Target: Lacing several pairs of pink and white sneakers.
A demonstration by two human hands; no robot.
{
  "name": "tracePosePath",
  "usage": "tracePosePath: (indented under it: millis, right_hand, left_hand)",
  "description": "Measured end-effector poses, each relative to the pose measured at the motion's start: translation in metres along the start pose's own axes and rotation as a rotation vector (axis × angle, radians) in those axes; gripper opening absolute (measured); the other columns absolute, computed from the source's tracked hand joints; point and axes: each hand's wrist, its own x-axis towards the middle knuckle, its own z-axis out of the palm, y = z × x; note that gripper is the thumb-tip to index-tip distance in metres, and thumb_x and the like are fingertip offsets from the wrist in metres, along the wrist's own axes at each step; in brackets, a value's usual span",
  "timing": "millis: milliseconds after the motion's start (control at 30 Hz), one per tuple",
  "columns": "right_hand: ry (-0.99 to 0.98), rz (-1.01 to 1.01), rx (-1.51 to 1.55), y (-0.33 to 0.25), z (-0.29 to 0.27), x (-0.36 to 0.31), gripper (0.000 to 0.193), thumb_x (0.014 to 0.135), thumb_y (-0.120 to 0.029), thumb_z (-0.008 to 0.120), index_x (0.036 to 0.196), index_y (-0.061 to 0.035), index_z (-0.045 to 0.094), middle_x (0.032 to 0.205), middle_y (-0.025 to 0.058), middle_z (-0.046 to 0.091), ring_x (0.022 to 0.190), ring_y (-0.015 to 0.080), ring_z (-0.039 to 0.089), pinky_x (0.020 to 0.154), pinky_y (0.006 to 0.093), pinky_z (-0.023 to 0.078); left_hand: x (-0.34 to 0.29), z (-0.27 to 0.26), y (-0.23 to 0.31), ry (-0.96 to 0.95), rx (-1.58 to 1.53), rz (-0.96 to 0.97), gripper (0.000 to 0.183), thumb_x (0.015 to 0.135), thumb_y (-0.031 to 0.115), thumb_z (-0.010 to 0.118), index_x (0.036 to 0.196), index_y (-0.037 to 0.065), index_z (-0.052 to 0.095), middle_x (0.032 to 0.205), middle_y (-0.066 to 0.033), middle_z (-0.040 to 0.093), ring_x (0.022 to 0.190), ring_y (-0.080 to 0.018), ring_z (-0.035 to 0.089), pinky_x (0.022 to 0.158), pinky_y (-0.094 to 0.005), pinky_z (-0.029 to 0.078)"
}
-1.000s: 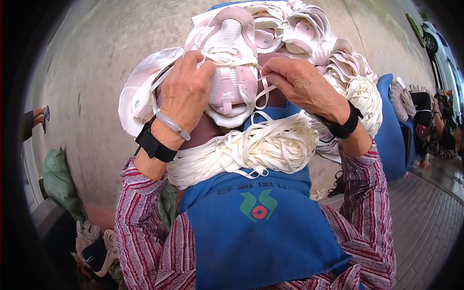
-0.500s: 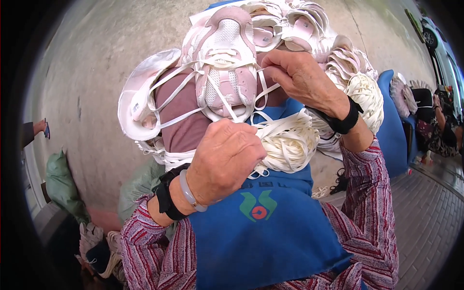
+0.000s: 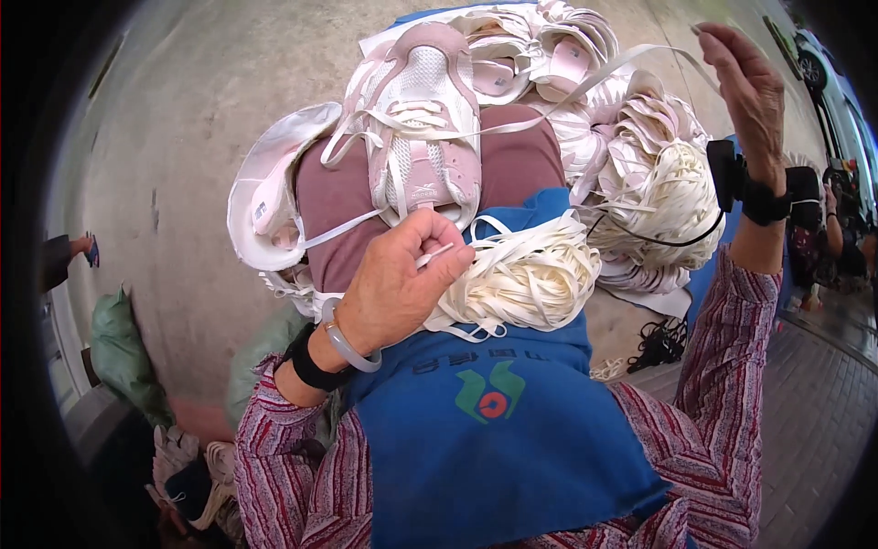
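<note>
A pink and white shoe upper [image 3: 428, 69], with white lacing across its middle, lies over my knees. My right hand [image 3: 752, 101] is raised at the upper right, its fingertips pinched on a white shoelace [image 3: 631, 57] that runs in an arc from the upper's eyelets. Just below the upper, my left hand [image 3: 402, 279] is closed, with a white lace end [image 3: 434, 255] between thumb and fingers. Against that hand rests a loose bundle of cream laces [image 3: 540, 279] on my blue apron [image 3: 512, 457].
Another white upper [image 3: 242, 206] leans by my left knee. Beyond my knees are stacked pink and white uppers [image 3: 572, 64], and a second lace bundle [image 3: 672, 197] lies to the right. Green sacks [image 3: 128, 348] stand at left; another person [image 3: 828, 220] is at the right edge.
My right hand has swung up and right, drawing a lace out long from the upper. My left hand has shifted slightly down and left, and its fingers have turned upward.
</note>
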Motion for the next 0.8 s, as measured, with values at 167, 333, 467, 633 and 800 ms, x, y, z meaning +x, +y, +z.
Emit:
tracePosePath:
  millis: [167,333,467,633,800]
  right_hand:
    - [-0.317,-0.064,0.285,-0.05,0.107,-0.063,0.016,0.087,-0.012,0.063,0.098,-0.0016,0.067,0.079,0.0051,0.064,0.071,0.013,0.059,0.064,0.0257,0.047]
    - [-0.315,-0.302,0.147,-0.054,0.162,-0.081,0.013,0.082,-0.014,0.06,0.084,-0.0026,0.066,0.079,0.0124,0.062,0.073,0.0301,0.062,0.065,0.0379,0.05]
    - [-0.274,-0.203,0.08,-0.053,0.182,-0.083,0.014,0.083,-0.015,0.059,0.085,-0.0035,0.067,0.079,0.0122,0.062,0.071,0.0305,0.063,0.064,0.0396,0.05]
    - [-0.264,-0.22,0.063,-0.058,0.19,-0.083,0.012,0.083,-0.014,0.06,0.084,-0.0027,0.065,0.079,0.0123,0.061,0.071,0.0312,0.062,0.064,0.0386,0.049]
    - [-0.345,-0.249,-0.029,-0.066,0.183,-0.074,0.01,0.083,-0.012,0.06,0.084,-0.0023,0.062,0.079,0.0122,0.061,0.074,0.0316,0.061,0.067,0.0385,0.048]
  left_hand:
    - [0.026,-0.013,-0.009,0.259,-0.037,-0.074,0.017,0.092,0.015,0.058,0.097,-0.002,0.059,0.078,-0.0037,0.062,0.072,-0.0068,0.054,0.064,-0.023,0.045]
    - [0.049,-0.016,-0.016,0.31,0.108,-0.05,0.02,0.096,0.015,0.052,0.106,-0.001,0.059,0.076,0.0023,0.057,0.065,-0.0032,0.049,0.057,-0.0195,0.04]
    - [0.053,-0.017,-0.008,0.37,0.285,-0.015,0.021,0.096,0.014,0.052,0.108,-0.001,0.06,0.072,0.0032,0.055,0.059,-0.004,0.048,0.054,-0.0207,0.04]
    - [0.057,-0.016,-0.015,0.444,0.347,0.033,0.021,0.091,0.011,0.054,0.107,0.0,0.062,0.084,-0.0146,0.068,0.072,-0.0197,0.066,0.066,-0.0307,0.051]
    - [0.061,-0.017,-0.018,0.425,0.296,0.042,0.021,0.088,0.011,0.057,0.106,0.001,0.064,0.088,-0.0148,0.07,0.077,-0.0219,0.068,0.069,-0.0299,0.051]
